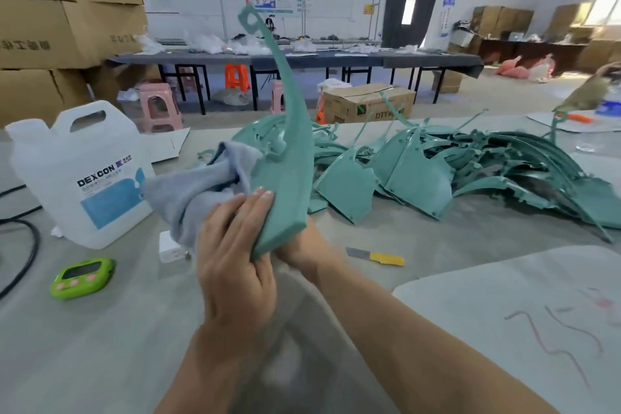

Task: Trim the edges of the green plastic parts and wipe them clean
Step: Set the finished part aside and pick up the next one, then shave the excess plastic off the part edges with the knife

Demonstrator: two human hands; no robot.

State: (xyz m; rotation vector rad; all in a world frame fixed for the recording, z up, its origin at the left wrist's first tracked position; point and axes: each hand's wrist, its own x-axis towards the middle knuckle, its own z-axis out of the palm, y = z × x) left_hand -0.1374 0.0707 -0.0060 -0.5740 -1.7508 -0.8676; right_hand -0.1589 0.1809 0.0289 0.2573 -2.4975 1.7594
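Observation:
I hold a long curved green plastic part (289, 158) upright in front of me, its thin tip pointing up and away. My right hand (302, 249) grips the wide lower end from behind and is mostly hidden by it. My left hand (235, 252) holds a bunched grey cloth (195, 191) and presses it against the left face of the part, fingertips lying on the plastic. A pile of several more green parts (470, 165) lies on the table beyond and to the right. A small blade with a yellow handle (379, 256) lies on the table by my right wrist.
A white DEXCON jug (84, 171) stands at the left, with a green timer (82, 277), a small white box (168, 245) and black cables (23, 245) near it. A white sheet (504, 312) covers the table's right front. Cardboard boxes (67, 10) are stacked at the far left.

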